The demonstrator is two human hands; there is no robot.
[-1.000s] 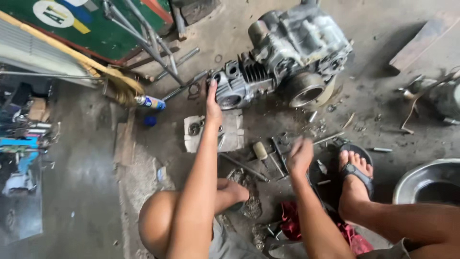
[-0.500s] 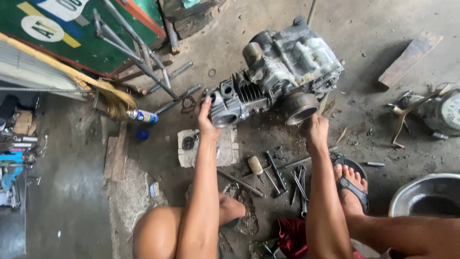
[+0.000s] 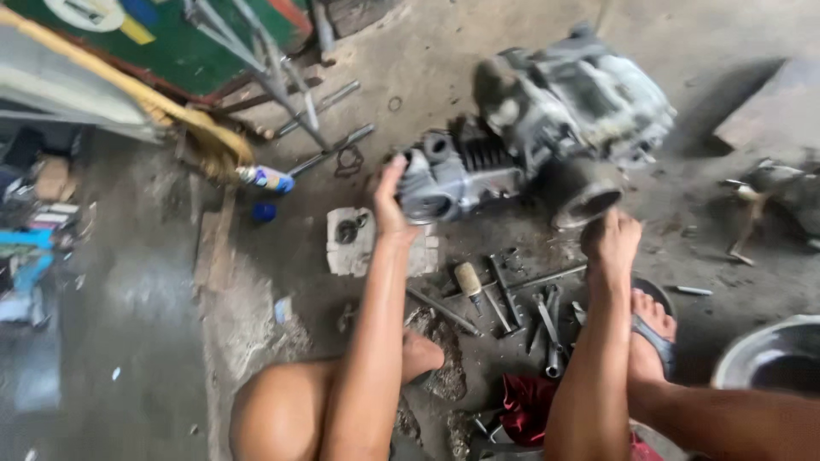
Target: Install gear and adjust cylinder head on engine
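Observation:
A grey motorcycle engine (image 3: 547, 128) lies on the oily concrete floor in front of me. My left hand (image 3: 389, 201) grips the finned cylinder end (image 3: 444, 175) at its left side. My right hand (image 3: 611, 239) holds the underside of the round cover (image 3: 585, 192) near the engine's middle. Below the engine, between my arms, several wrenches and a wooden-handled tool (image 3: 470, 282) lie scattered.
A white block with small parts (image 3: 350, 243) sits left of my left arm. A spray can (image 3: 266, 179), metal rods (image 3: 329, 154) and a tubular stand (image 3: 256, 51) are up left. A metal basin (image 3: 769, 358) is at lower right, my sandalled foot (image 3: 653, 329) beside it.
My right hand rose from the tools on the floor to the engine's round cover. The engine appears to have shifted to the right and tilted. My left hand stayed on the cylinder end.

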